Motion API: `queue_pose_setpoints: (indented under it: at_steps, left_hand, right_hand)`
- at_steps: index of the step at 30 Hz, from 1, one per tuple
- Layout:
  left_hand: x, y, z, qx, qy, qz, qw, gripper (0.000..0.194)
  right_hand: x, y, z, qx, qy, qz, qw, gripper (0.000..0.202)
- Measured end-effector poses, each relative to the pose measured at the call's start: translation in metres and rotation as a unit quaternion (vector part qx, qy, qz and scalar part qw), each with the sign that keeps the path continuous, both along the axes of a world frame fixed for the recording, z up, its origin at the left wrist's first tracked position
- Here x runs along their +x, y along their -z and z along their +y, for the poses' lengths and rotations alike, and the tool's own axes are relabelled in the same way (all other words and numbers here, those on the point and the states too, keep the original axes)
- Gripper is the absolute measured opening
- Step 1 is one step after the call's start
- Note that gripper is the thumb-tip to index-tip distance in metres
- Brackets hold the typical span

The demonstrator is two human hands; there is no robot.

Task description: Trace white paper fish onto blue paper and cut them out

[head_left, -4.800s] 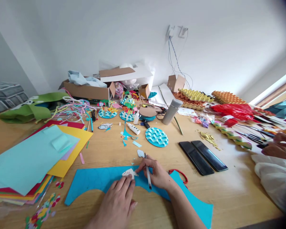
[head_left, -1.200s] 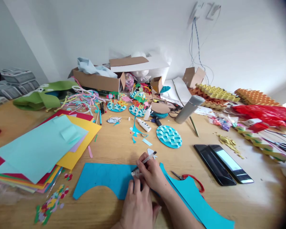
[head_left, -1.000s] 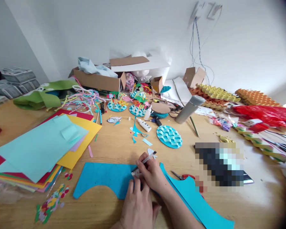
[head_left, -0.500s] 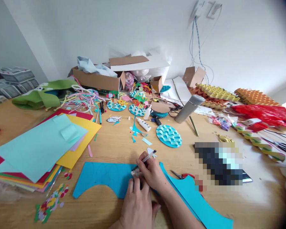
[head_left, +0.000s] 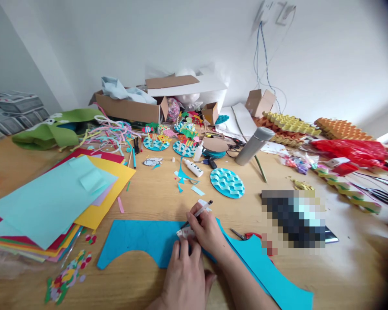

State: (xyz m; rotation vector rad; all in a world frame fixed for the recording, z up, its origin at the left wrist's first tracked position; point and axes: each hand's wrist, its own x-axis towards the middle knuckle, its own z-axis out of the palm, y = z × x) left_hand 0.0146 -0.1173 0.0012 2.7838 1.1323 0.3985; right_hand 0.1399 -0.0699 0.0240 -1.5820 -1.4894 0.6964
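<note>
Pressing down with spread fingers, the left hand (head_left: 186, 271) is pinning a small white cut-out (head_left: 183, 233) onto a blue sheet (head_left: 139, 237), its grip wide rather than closing around anything. Just beyond, the right hand (head_left: 208, 228) is holding a pen (head_left: 203, 209) in a narrow grip, its lower end sitting near the cut-out. If the left fingers are bearing too lightly, or the crowded hands are bumping, the cut-out could be slipping and the pen straying. Red-handled scissors (head_left: 248, 236) are lying partly covered by another blue piece (head_left: 271, 269), so tugging it could be dragging them. Farther across the counter (head_left: 148, 196), a white bottle (head_left: 193, 168) is lying on its side; its cap being unclear, it could be leaking.
</note>
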Motion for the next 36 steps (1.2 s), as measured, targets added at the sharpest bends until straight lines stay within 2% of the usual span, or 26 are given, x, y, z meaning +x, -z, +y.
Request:
queue_pose_setpoints:
  at_steps: [9, 22, 31, 36]
  left_hand:
    - [0.000, -0.004, 0.001, -0.008, -0.005, -0.006, 1.000, 0.061]
    - [0.001, -0.005, 0.001, 0.053, -0.022, -0.032, 0.998, 0.055]
    - [0.002, -0.004, 0.001, 0.083, -0.030, -0.041, 0.995, 0.059]
    - [0.001, 0.002, 0.001, 0.101, -0.028, -0.052, 0.993, 0.059]
  right_hand:
    - [0.004, 0.000, 0.000, -0.003, 0.016, 0.000, 1.000, 0.024]
    - [0.011, 0.000, 0.001, 0.003, 0.027, -0.027, 0.999, 0.022]
    - [0.013, -0.009, 0.001, -0.050, 0.031, -0.012, 0.998, 0.017]
    - [0.015, -0.017, -0.001, -0.068, 0.019, -0.025, 0.997, 0.012]
